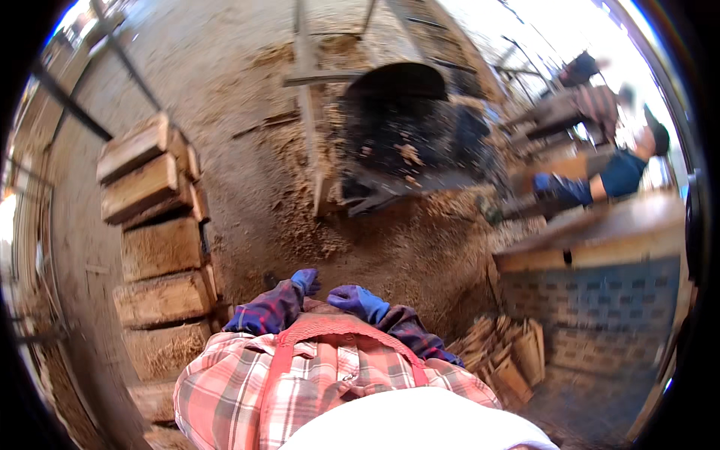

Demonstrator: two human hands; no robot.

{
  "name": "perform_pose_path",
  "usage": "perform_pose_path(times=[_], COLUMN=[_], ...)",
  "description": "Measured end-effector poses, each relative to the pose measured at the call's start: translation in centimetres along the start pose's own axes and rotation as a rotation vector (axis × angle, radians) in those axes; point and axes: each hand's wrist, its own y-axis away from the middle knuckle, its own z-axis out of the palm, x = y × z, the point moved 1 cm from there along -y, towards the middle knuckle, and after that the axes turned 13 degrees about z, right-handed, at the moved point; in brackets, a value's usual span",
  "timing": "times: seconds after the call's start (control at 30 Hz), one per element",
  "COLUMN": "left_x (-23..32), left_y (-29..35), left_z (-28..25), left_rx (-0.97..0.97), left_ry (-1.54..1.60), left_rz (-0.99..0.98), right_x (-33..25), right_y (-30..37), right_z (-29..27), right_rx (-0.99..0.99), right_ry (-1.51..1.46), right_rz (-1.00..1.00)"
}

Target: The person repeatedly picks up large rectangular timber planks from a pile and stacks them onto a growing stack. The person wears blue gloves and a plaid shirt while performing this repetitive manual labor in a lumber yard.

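Observation:
My left hand (pixel 305 282), in a blue glove, hangs in front of my waist with its fingers somewhat apart. Nothing shows in it. Close by on the right is my right hand (pixel 360 302), also gloved in blue. Blur hides how its fingers are bent, and I see no object in it. Both hands are apart and above the ground. I wear a checked shirt with a red apron (pixel 330 327). To the left of my arms rises a row of stacked wooden blocks (pixel 161 247), rough and brown.
A dark machine or bin (pixel 409 139) with wood chips stands ahead beside a wooden frame (pixel 306 97). Sawdust (pixel 300 195) covers the ground. At right are a wooden-topped bench (pixel 592 251), a pile of wood pieces (pixel 506 356) and a person in a dark cap (pixel 626 171), with others behind.

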Motion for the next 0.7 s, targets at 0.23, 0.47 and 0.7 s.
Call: perform_pose_path(times=[0.23,0.47,0.7], left_x=[-0.9,0.8,4.8], left_y=[0.8,-1.2,-5.3], left_z=[9.4,17.7,17.4], left_rx=[-0.015,-0.222,-0.127], left_ry=[-0.513,-0.516,-0.418], left_rz=[-0.001,0.089,0.109], right_x=[18.9,30.7,33.3], right_y=[12.6,13.3,7.0], right_z=[-5.0,-7.5,-8.5], right_rx=[0.314,0.516,0.423], right_ry=[-0.974,-1.005,-1.05], right_rz=[-0.08,0.347,0.229])
